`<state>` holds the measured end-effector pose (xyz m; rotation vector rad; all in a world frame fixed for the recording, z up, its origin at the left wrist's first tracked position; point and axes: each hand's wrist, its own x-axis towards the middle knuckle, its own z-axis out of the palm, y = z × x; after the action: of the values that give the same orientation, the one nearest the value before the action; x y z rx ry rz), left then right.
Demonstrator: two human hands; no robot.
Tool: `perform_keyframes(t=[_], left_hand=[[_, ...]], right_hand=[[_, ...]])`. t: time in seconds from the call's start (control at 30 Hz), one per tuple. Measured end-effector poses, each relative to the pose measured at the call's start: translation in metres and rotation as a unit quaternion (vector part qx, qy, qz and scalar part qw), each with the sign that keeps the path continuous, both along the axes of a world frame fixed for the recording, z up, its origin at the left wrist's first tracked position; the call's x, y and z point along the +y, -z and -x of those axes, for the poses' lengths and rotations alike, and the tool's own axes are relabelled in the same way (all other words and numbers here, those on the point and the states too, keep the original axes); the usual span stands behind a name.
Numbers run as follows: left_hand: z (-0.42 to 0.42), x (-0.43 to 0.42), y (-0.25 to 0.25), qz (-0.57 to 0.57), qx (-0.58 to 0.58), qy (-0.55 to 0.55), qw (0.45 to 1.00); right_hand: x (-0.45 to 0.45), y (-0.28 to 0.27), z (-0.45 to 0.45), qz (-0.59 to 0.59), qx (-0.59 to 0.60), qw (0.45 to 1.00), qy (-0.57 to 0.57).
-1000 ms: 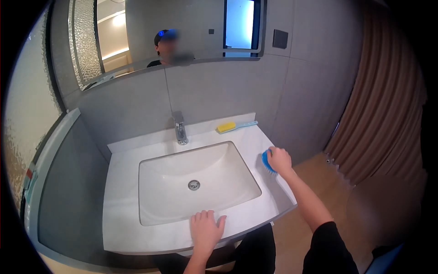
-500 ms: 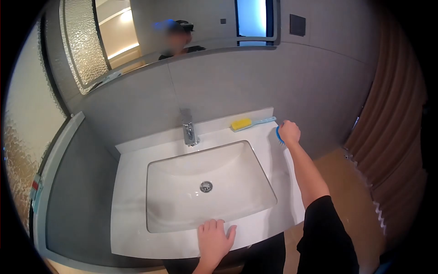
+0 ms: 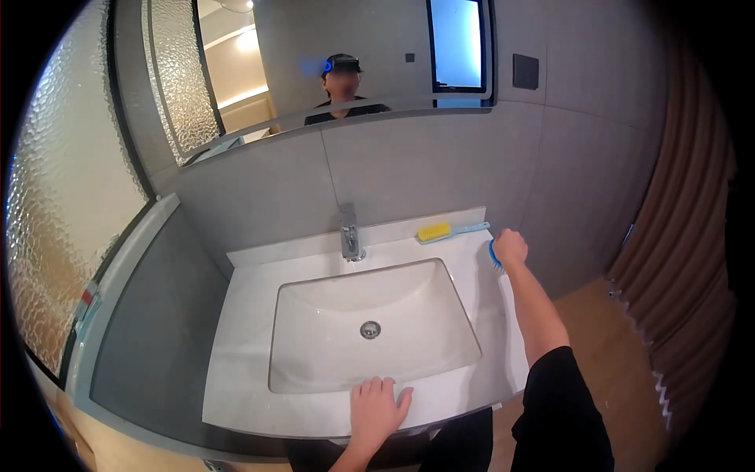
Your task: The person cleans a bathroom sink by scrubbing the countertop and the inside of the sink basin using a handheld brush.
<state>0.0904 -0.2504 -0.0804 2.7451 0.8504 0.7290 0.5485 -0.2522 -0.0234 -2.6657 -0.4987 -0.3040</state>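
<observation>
Here, a blue brush (image 3: 495, 256) is gripped at the worktop's (image 3: 236, 358) right edge

By the right hand (image 3: 511, 246) it is clasped — bristles down, near the back corner. The left hand (image 3: 376, 411) is laid flat, released — fingertips at the sink's (image 3: 330, 350) front rim. Between the tap (image 3: 350, 242) and blue brush, a yellow-headed brush (image 3: 437, 233) is placed.

Grey wall tiles (image 3: 425, 173) span the far side, bearing a wide mirror (image 3: 314, 35) that reflects a warm light strip (image 3: 242, 97) and a blue-lit pane (image 3: 458, 47). Rippled glass (image 3: 75, 189) stands left; a brown pleated curtain (image 3: 684, 244) hangs right, beside tan flooring (image 3: 590, 338).
</observation>
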Motion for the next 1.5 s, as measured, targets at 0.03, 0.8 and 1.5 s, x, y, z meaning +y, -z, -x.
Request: perform_keyframes(t=[0.03, 0.8, 1.5], left_hand=[[0.000, 0.000, -0.001, 0.000, -0.001, 0.003, 1.000], [0.006, 0.004, 0.001, 0.000, -0.025, 0.044, 0.999], [0.004, 0.003, -0.004, 0.031, 0.002, 0.032, 0.999]], right_hand=[[-0.004, -0.002, 0.003, 0.000, -0.001, 1.000, 0.003], [-0.252, -0.003, 0.195, 0.009, -0.060, 0.993, -0.103], [-0.006, 0.008, 0.116, -0.020, -0.074, 0.985, -0.153]])
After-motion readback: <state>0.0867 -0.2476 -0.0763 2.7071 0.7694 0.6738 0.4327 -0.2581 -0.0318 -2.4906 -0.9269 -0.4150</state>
